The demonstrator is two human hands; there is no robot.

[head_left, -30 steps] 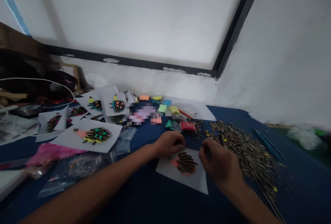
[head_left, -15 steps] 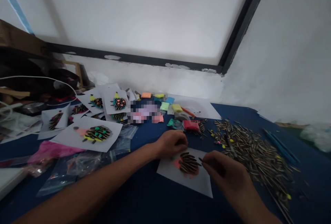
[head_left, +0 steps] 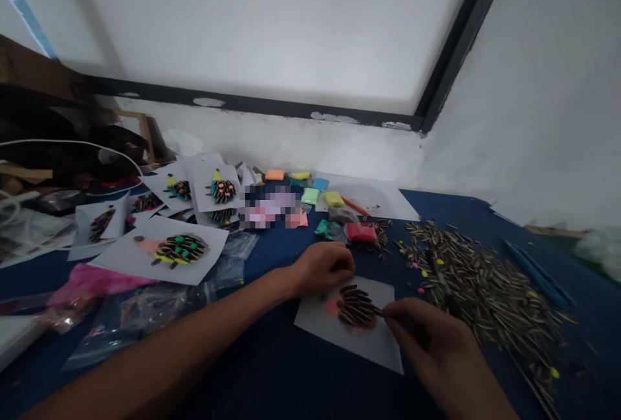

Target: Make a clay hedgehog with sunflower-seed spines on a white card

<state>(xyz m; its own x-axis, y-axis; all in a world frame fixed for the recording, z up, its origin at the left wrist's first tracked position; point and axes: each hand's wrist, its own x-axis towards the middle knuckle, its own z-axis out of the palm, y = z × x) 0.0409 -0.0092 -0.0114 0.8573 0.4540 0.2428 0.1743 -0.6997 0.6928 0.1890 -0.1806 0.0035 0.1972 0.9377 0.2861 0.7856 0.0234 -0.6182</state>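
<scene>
On the blue table lies a white sheet of paper (head_left: 378,349) bearing a hedgehog picture (head_left: 356,309), with a pink clay body and striped sunflower seeds as spines. My right hand (head_left: 431,336) pinches a sunflower seed (head_left: 378,311) between thumb and forefinger at the hedgehog's right side, its tip against the spines. My left hand (head_left: 326,270) is curled closed at the sheet's upper left edge, over the paper; its fingertips are hidden.
A heap of sunflower seeds (head_left: 495,290) spreads at the right, with blue tweezers (head_left: 538,271) beside it. Clay packets, one of them red (head_left: 360,233), lie behind the hands. Other hedgehog sheets (head_left: 194,271) and plastic bags (head_left: 155,307) cover the left.
My right hand has moved slightly down, bringing the pinched seed from above the hedgehog's right edge against its spines. My left hand stays at the sheet's edge.
</scene>
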